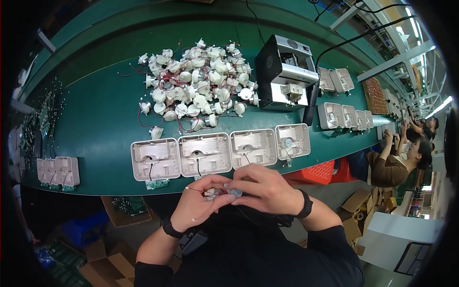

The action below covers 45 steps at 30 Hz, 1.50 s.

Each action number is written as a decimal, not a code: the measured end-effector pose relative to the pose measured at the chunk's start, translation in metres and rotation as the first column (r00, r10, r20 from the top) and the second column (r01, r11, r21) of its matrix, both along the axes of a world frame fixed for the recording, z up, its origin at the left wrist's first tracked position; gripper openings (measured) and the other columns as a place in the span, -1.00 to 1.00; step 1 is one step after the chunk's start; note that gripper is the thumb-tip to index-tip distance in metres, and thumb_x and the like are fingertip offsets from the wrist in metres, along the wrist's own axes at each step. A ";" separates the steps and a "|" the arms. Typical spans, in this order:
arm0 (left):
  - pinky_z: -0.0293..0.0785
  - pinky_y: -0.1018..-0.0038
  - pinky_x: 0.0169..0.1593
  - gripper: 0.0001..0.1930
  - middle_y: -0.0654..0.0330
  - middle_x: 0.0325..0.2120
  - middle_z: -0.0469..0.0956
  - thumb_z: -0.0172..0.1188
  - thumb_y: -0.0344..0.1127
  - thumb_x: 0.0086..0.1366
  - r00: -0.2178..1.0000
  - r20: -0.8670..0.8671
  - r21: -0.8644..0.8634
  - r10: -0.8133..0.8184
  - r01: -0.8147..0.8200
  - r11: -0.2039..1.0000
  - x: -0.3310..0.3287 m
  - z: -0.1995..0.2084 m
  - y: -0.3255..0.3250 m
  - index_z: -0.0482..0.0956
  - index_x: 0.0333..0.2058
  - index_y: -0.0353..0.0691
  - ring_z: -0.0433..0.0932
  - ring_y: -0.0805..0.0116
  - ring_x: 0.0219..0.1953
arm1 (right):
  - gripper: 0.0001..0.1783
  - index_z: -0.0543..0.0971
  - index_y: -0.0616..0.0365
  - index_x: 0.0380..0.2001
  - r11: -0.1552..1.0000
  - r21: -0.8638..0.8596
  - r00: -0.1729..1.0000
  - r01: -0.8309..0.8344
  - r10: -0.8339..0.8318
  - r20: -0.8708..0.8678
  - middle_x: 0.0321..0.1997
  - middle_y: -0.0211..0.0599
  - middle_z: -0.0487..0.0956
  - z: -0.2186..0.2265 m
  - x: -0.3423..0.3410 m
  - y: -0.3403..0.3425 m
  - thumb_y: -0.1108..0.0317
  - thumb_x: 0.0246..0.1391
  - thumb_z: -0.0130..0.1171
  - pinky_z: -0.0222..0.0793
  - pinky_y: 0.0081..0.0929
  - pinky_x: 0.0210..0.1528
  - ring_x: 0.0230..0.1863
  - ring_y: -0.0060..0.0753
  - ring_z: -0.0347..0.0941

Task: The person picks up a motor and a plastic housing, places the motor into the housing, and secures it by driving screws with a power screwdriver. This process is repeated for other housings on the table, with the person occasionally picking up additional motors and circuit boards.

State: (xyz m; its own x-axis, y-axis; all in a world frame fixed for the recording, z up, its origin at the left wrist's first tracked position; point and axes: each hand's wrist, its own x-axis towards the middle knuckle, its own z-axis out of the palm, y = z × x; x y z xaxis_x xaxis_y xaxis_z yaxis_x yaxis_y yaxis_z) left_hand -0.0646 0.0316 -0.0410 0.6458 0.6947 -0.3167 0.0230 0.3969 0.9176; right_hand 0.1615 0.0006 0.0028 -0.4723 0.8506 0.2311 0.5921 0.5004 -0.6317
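Together, the left hand (198,204) and right hand (268,191) pinch a small part (235,193), perhaps a motor, just off the green table (103,138)'s near edge; bare tabletop lies left of the open housings (217,159).

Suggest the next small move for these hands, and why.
I'd probably carry the held part to the third housing from left in the nearest row: it shows no round metal disc, while the rightmost housing has one. Left hand and right hand already hold the part.
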 end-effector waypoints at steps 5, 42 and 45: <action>0.53 0.60 -0.30 -0.69 0.26 -0.27 0.65 0.32 -0.43 0.27 0.996 -0.058 -0.035 -0.063 0.061 0.998 0.000 0.013 0.005 0.56 -0.01 -0.26 0.58 0.55 -0.31 | -0.58 0.60 0.17 -0.13 0.993 0.108 0.999 -0.042 0.043 -0.006 -0.19 -0.26 0.54 -0.005 -0.003 -0.006 0.36 -0.10 0.47 0.52 -0.41 -0.30 -0.27 -0.25 0.56; 0.70 0.49 -0.28 -0.60 0.06 -0.07 0.44 0.08 -0.51 0.30 0.798 0.284 -0.313 0.532 -0.447 0.838 -0.099 -0.003 -0.009 0.34 0.12 -0.34 0.58 0.15 -0.05 | -0.74 0.54 0.16 -0.17 0.968 0.239 0.902 0.072 -0.166 0.398 -0.17 -0.26 0.56 -0.038 0.019 0.031 0.52 0.01 0.22 0.51 -0.31 -0.22 -0.20 -0.16 0.53; 0.69 0.46 -0.19 -0.58 0.08 -0.03 0.47 0.10 -0.52 0.29 0.836 0.253 -0.274 0.487 -0.421 0.865 -0.090 -0.002 -0.013 0.35 0.13 -0.33 0.57 0.13 0.04 | -0.74 0.54 0.15 -0.19 0.966 0.255 0.892 0.052 -0.159 0.423 -0.18 -0.28 0.55 -0.043 0.017 0.034 0.53 -0.02 0.22 0.50 -0.33 -0.24 -0.21 -0.20 0.51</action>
